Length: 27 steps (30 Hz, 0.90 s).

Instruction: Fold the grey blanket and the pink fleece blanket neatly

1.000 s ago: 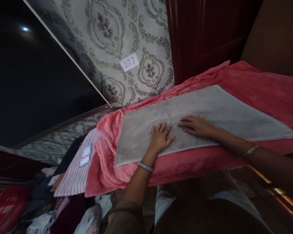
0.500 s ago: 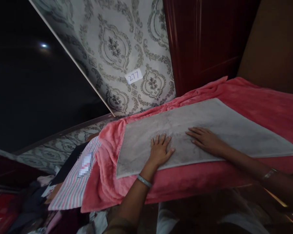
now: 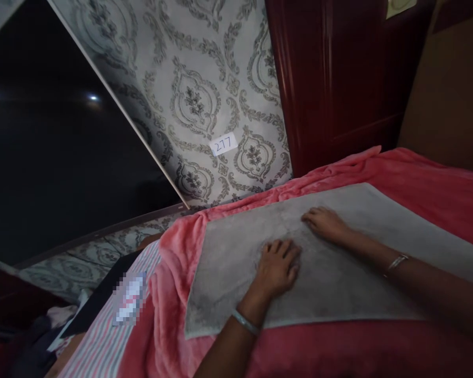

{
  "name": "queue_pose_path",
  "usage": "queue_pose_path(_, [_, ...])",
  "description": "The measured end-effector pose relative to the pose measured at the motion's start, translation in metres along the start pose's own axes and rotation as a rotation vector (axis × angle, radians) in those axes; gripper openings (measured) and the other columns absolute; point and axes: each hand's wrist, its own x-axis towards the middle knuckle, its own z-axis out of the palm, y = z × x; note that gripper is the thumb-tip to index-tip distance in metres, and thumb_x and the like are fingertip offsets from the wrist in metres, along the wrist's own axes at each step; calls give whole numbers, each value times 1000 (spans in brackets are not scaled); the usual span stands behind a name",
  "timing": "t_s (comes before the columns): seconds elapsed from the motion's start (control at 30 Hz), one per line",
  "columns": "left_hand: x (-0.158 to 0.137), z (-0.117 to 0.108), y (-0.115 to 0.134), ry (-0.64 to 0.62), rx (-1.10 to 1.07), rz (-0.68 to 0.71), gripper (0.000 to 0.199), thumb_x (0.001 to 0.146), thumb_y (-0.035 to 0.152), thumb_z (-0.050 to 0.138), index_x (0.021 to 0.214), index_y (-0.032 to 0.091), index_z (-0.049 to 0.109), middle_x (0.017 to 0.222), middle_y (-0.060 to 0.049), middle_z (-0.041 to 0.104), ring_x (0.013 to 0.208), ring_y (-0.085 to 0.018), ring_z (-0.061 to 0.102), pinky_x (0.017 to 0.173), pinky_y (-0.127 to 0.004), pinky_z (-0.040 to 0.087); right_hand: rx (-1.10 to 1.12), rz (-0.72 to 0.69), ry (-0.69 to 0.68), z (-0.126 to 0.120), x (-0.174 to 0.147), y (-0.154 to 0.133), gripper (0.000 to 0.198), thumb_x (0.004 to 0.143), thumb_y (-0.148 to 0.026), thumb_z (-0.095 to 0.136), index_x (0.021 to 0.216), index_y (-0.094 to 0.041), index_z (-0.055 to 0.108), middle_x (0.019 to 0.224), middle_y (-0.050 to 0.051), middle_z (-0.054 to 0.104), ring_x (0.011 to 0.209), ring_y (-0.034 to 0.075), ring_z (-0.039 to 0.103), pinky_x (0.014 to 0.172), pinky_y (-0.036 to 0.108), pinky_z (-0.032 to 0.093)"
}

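Note:
A grey plush cloth [image 3: 228, 273], like a towel or mat, lies spread out flat on a pink-red blanket [image 3: 315, 349]. My left hand [image 3: 276, 268] rests palm down on the left half of the cloth, fingers apart and a little bent. Farther back, near the cloth's middle, my right hand [image 3: 325, 223] also lies on it, its fingers more curled and their tips against the surface. No fold of cloth shows between the fingers of either hand. Each wrist wears a bracelet. The cloth's right end runs out of view.
At the left, a striped cloth [image 3: 102, 320] shows beside the blanket's bunched edge, with a blurred-out packet [image 3: 130, 299] on it. A large black screen [image 3: 74, 157] leans along the patterned wall [image 3: 228, 42]. Behind the blanket stands a dark red door [image 3: 342, 79].
My view has tilted up and come closer to the cloth. Both hands have gone from stretched, flat fingers to bent ones, and now sit closer together on the cloth.

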Motion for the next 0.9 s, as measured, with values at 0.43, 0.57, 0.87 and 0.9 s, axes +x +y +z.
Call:
queue_pose_path(0.43, [-3, 5, 0, -72, -161, -49, 61, 99, 46, 47, 158, 34, 36, 166, -3, 36, 154, -33, 30, 123, -65, 25, -29, -86, 9, 39, 81, -12, 48, 91, -23, 47, 136, -25, 65, 143, 13, 59, 130, 29, 53, 107, 51, 46])
queue_pose_path(0.57, [-4, 7, 4, -87, -157, -86, 66, 98, 47, 48, 160, 27, 34, 167, -12, 31, 155, -32, 26, 126, -63, 20, -25, -113, -46, 54, 70, -26, 44, 96, -35, 46, 135, -34, 65, 146, 6, 58, 135, 29, 52, 109, 52, 45])
queue_pose_path(0.87, [24, -15, -59, -248, -159, -214, 65, 100, 60, 40, 157, 28, 40, 168, -10, 30, 156, -31, 25, 127, -62, 16, -53, -23, -35, 69, 63, -17, 53, 99, -40, 35, 146, -30, 57, 155, 7, 48, 145, 29, 43, 115, 56, 37])
queue_pose_path(0.9, [25, -16, -76, -275, -135, -246, 65, 100, 59, 39, 159, 29, 37, 168, -7, 28, 156, -31, 23, 126, -64, 14, -48, -25, -35, 70, 62, -16, 53, 99, -41, 35, 146, -29, 56, 155, 7, 48, 145, 30, 43, 116, 56, 37])
